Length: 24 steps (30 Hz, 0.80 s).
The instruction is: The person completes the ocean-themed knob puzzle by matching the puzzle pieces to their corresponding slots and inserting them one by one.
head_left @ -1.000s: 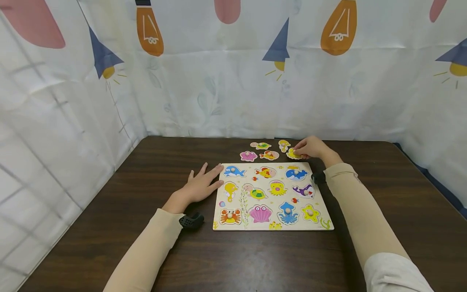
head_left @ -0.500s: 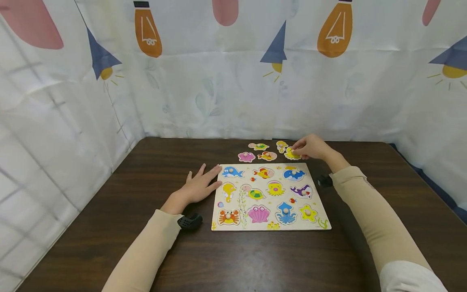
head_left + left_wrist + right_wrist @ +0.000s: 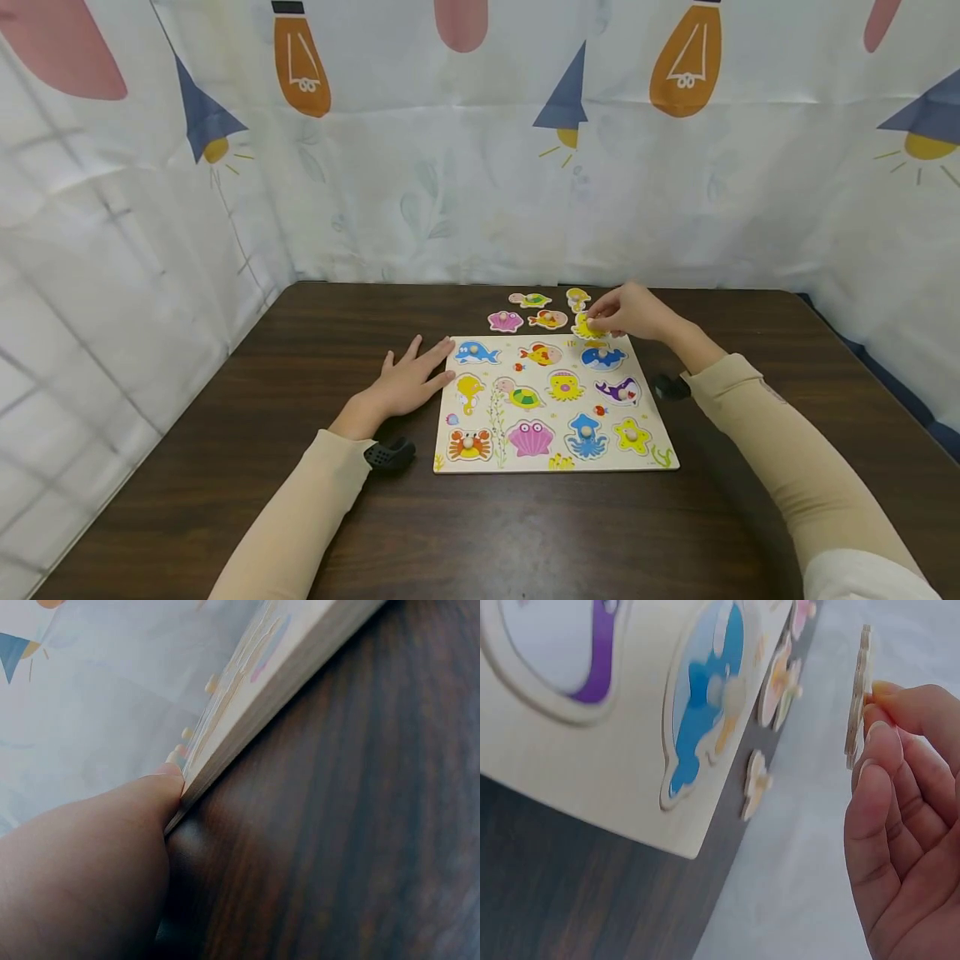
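A wooden sea-animal puzzle board [image 3: 615, 462] lies flat on the dark table [image 3: 525, 542]. My left hand [image 3: 420, 375] rests flat and open beside it, fingertips touching its left edge; the left wrist view shows a finger [image 3: 112, 847] against the board's side [image 3: 285, 682]. My right hand [image 3: 596, 321] pinches a yellow puzzle piece [image 3: 587, 327] by its knob, held just above the board's far edge near the blue whale [image 3: 602, 357]. In the right wrist view the piece [image 3: 857, 697] shows edge-on between thumb and fingers, above the board [image 3: 592, 772].
Several loose pieces lie behind the board: a pink shell [image 3: 504, 321], a turtle [image 3: 530, 299], an orange fish [image 3: 547, 318], a yellow seahorse [image 3: 577, 297]. Patterned cloth walls [image 3: 450, 192] close in the back and left. Black wrist cameras [image 3: 390, 454] sit on both arms.
My right hand has lifted the yellow piece off the table behind the board and carried it left and nearer, over the board's far edge. The left hand stays put.
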### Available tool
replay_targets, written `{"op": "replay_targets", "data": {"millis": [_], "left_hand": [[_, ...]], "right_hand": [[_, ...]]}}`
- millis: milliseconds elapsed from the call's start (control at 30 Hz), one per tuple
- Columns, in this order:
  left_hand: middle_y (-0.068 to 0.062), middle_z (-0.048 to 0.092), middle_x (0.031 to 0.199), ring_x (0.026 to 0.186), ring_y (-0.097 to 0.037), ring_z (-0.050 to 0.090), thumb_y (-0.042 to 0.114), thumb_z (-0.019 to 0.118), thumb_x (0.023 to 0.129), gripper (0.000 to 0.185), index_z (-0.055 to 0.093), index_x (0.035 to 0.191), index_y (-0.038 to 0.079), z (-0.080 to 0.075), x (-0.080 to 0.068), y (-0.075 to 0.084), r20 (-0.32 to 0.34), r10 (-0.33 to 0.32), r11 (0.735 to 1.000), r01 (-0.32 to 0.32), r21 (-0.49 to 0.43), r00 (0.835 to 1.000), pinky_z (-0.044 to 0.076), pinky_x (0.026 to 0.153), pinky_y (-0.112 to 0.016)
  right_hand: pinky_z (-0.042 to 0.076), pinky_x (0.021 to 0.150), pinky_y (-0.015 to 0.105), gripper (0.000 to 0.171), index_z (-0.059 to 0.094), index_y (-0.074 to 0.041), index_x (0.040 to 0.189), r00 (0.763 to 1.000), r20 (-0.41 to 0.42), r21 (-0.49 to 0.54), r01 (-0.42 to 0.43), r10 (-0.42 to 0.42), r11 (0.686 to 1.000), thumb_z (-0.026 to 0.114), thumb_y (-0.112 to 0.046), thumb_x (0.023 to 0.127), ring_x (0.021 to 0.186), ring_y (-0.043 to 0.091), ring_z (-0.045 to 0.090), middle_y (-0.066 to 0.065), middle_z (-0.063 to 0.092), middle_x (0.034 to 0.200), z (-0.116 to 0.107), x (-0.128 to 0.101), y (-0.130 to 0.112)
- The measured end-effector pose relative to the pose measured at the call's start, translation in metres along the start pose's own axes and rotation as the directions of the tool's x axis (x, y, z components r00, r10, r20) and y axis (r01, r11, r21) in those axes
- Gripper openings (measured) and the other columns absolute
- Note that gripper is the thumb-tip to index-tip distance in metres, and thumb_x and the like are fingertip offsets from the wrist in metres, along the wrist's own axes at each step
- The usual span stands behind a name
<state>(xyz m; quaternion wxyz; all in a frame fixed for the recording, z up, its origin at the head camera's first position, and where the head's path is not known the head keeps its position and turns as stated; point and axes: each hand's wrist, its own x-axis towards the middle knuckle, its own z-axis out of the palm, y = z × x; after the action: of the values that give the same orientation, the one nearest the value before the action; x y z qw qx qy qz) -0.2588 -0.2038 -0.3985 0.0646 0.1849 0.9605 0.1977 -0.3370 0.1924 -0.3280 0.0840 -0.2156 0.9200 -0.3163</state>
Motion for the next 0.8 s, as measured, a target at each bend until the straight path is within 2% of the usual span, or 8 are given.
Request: {"op": "replay_targets", "data": {"millis": [233,533,800], "left_hand": [[-0.004,0.017,0.171,0.155,-0.041,0.001,0.047,0.045,0.108,0.068,0.021,0.166,0.02,0.0,0.001,0.002,0.007,-0.007,1.0,0.007,0.003,1.0,-0.004,0.112,-0.075],[-0.004,0.016,0.171,0.156,-0.04,0.0,0.048,0.045,0.108,0.069,0.02,0.166,0.021,0.0,0.002,0.001,0.008,-0.006,1.0,0.006,0.0,1.0,-0.005,0.113,-0.075],[-0.006,0.018,0.17,0.155,-0.042,0.002,0.047,0.046,0.108,0.069,0.022,0.166,0.019,0.002,0.002,0.0,-0.009,0.0,1.0,0.001,0.012,1.0,-0.004,0.112,-0.076]], "right_hand": [[0.057,0.073,0.045,0.023,0.077,-0.002,0.112,1.0,0.017,-0.025,0.012,-0.011,1.0,0.074,-0.018,0.096,0.072,0.028,0.063,0.002,0.069,0.079,0.008,-0.01,-0.01],[0.056,0.067,0.036,0.017,0.079,-0.003,0.106,0.999,0.034,-0.045,0.042,-0.04,0.998,0.076,-0.014,0.094,0.069,0.019,0.061,0.001,0.069,0.082,0.014,-0.023,-0.021],[0.054,0.063,0.034,0.012,0.079,-0.005,0.102,0.995,0.066,-0.037,0.08,-0.078,0.996,0.076,-0.012,0.093,0.067,0.019,0.06,0.0,0.068,0.079,0.023,-0.031,-0.028]]}}
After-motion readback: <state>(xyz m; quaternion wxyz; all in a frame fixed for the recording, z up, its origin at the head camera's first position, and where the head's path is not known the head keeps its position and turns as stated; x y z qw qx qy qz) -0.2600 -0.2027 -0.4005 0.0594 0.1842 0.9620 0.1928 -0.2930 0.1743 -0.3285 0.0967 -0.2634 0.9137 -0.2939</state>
